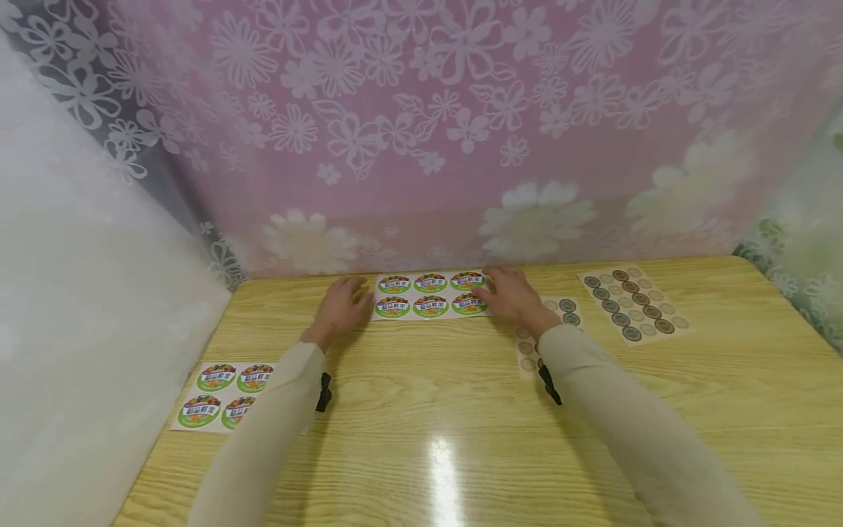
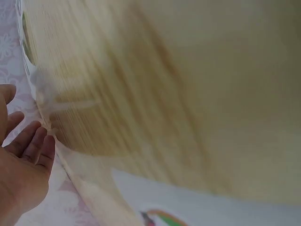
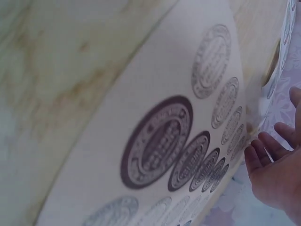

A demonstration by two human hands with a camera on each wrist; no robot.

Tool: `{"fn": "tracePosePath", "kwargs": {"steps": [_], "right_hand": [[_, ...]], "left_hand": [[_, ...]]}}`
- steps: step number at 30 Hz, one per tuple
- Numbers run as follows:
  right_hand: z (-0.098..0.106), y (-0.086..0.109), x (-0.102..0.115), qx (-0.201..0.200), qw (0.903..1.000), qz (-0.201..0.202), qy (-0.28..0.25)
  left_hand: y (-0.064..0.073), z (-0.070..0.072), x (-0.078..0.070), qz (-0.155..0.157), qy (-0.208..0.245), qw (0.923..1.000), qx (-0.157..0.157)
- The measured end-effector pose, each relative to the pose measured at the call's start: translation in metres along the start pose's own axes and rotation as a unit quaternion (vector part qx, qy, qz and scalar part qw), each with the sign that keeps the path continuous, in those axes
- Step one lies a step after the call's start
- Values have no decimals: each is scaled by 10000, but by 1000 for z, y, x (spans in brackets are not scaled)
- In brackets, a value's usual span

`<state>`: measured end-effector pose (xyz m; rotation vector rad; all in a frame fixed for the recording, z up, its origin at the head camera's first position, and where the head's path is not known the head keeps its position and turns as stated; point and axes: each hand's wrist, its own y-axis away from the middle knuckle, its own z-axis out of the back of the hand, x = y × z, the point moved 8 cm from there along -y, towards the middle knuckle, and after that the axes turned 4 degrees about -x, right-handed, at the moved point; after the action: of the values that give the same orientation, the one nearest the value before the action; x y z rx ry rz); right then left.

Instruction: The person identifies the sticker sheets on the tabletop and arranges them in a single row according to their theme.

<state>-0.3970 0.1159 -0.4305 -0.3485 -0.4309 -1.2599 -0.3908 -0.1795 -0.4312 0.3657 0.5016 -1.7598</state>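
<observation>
At the table's far edge lies a white sheet of round fruit-label stickers (image 1: 431, 295), printed in green, red and purple. My left hand (image 1: 342, 306) rests beside the sheet's left edge, its fingers loosely bent and apart from each other. In the left wrist view the left hand (image 2: 28, 165) has its fingertips at the table surface. Over the sheet's right edge, my right hand (image 1: 516, 296) touches it with thumb and fingers. In the right wrist view the right hand (image 3: 275, 174) shows relaxed, extended fingers that grip nothing visible.
A second fruit-label sheet (image 1: 206, 399) lies front left, partly under the left sleeve (image 1: 263, 432). Two sheets of round stamp-like stickers lie right: one (image 1: 527, 344) partly behind the right forearm, another (image 1: 634, 304) farther right. A floral curtain (image 1: 421, 161) hangs behind the table (image 1: 395, 417).
</observation>
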Motion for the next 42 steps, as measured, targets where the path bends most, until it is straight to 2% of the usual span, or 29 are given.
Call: {"fn": "tracePosePath", "kwargs": {"steps": [7, 14, 19, 25, 29, 34, 37, 42], "right_hand": [[-1, -4, -2, -91, 9999, -77, 51], [-4, -10, -7, -151, 9995, -263, 84], [-5, -14, -10, -114, 9994, -314, 85], [-5, -20, -9, -37, 9984, -385, 401], [-4, -22, -3, -14, 9970, -357, 680], [-7, -23, 1, 58, 9947, -367, 958], [-8, -23, 1, 61, 9937, -437, 1032], [-8, -22, -1, -33, 9949, -576, 828]], "left_hand": [[-9, -7, -10, 213, 268, 9994, 40], [-17, -10, -7, 331, 353, 9988, -75], [-21, -12, -7, 426, 293, 9987, -48], [-26, -12, -8, 752, 407, 9963, -2], [-30, -12, -3, 1053, 331, 9939, -60], [-32, -14, 4, 1272, 19, 9918, -98], [-32, -15, 5, 1344, 87, 9909, -77], [-31, -17, 5, 1379, 272, 9901, -47]]}}
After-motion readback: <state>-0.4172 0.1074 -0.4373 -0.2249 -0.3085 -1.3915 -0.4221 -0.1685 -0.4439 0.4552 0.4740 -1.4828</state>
